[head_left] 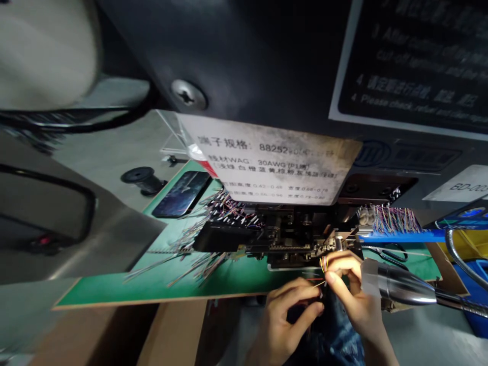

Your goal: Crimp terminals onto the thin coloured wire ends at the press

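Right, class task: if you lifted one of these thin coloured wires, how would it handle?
The thin coloured wires are probably floppy, since their ends splay apart at the right hand. They are likely very light, being so fine. The loose wires heaped on the green board look apt to tangle when pushed.

Crimping press on a board — phone left of it, scissors right.

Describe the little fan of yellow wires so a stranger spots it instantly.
Start at the black crimping machine with the stained paper sheet on its front. Below it, over the green mat, the right hand has a fan of yellow and orange wires at its fingertips, apart from the multicoloured bundles on the machine.
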The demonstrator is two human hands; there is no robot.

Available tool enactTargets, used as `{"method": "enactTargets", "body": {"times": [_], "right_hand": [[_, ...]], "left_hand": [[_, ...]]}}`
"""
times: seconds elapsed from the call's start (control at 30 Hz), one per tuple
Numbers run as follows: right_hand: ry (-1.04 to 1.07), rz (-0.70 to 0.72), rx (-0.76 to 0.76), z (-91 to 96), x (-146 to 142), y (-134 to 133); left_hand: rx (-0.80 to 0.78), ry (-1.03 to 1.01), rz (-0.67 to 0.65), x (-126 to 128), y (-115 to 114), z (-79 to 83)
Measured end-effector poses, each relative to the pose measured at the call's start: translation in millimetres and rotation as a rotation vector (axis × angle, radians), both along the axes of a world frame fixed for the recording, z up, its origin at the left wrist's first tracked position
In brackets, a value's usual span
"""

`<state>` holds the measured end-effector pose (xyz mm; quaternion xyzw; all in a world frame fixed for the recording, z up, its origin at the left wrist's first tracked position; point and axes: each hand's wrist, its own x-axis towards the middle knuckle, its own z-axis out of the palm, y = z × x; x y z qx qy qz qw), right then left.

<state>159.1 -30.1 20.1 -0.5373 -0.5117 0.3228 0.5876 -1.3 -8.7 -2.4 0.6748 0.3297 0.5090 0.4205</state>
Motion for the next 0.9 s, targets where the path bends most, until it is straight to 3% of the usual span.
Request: {"method": "enactTargets", "body": {"times": [0.1,0.23,0.5,0.9], "right_hand": [[0.152,0.006,-0.103,-2.0,-1.9,-0.5],[0.230,0.011,-0.134,-3.3,-5.2,0.8],[0.245,-0.027,-0.146,-3.6,-6.9,5.8],[0.251,-0.056,-0.153,-1.8,-9.1,7.5]], "left_hand": [[-0.036,-0.004,0.028,1.1,-1.4,-6.6],[-0.060,-0.018,0.048,7.7,-1.5,-12.0],[0.102,0.024,0.136,14.4,2.6,-5.3],[0.093,0.038,0.124,13.8,3.1,-4.6]]}}
